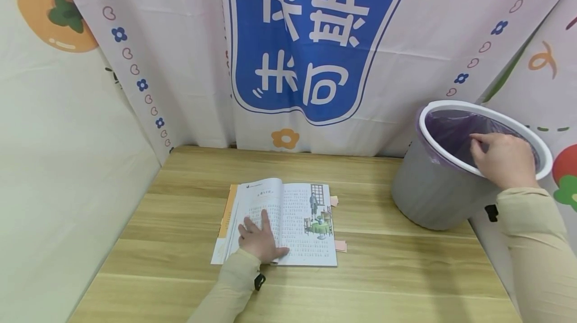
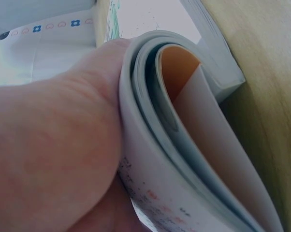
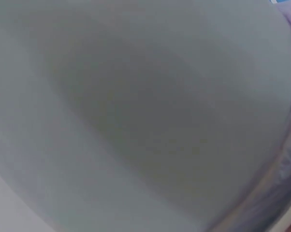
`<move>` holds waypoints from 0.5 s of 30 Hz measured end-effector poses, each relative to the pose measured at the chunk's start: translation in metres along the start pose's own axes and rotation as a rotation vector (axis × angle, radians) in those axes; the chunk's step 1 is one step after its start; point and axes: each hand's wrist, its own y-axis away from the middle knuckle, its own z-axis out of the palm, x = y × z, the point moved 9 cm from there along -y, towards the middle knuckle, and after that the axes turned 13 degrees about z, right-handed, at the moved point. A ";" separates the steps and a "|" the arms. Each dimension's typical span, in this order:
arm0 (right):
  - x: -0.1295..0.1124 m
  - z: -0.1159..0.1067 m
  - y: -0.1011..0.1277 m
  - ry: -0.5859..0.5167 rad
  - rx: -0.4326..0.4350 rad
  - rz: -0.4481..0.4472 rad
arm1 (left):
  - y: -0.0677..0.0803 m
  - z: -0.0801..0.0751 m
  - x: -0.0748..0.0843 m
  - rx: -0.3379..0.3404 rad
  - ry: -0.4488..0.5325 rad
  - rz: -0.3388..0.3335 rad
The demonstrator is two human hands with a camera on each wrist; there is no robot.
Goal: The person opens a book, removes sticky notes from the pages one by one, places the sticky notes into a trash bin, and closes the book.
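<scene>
An open book [image 1: 306, 223] lies on the wooden table, with printed text on both pages and a coloured picture on the right page. Fingers spread, my left hand [image 1: 259, 243] presses on the left page and near the fold. The curled pages [image 2: 155, 145] bulge beside the hand in the left wrist view. Over the mouth of a grey trash bin [image 1: 437, 188] is my right hand [image 1: 507, 160], its thumb and index finger bent toward each other. I cannot tell whether anything is between them. In the right wrist view, the bin's grey wall [image 3: 150, 111] fills most of the picture.
A purplish bag [image 1: 446, 127] lines the bin under its white rim [image 1: 489, 110]. Pink tabs [image 1: 341, 246] stick out from the book's right edge. Behind the wooden table [image 1: 360, 288] hangs a printed curtain [image 1: 194, 87], with white cloth on both sides.
</scene>
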 end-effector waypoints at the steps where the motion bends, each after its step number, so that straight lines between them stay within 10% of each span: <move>1: -0.002 -0.002 0.001 -0.010 0.032 -0.008 | 0.000 0.000 0.000 -0.001 0.002 0.000; 15: -0.056 -0.033 0.046 -0.294 0.389 -0.077 | 0.000 0.000 0.001 0.000 0.001 -0.013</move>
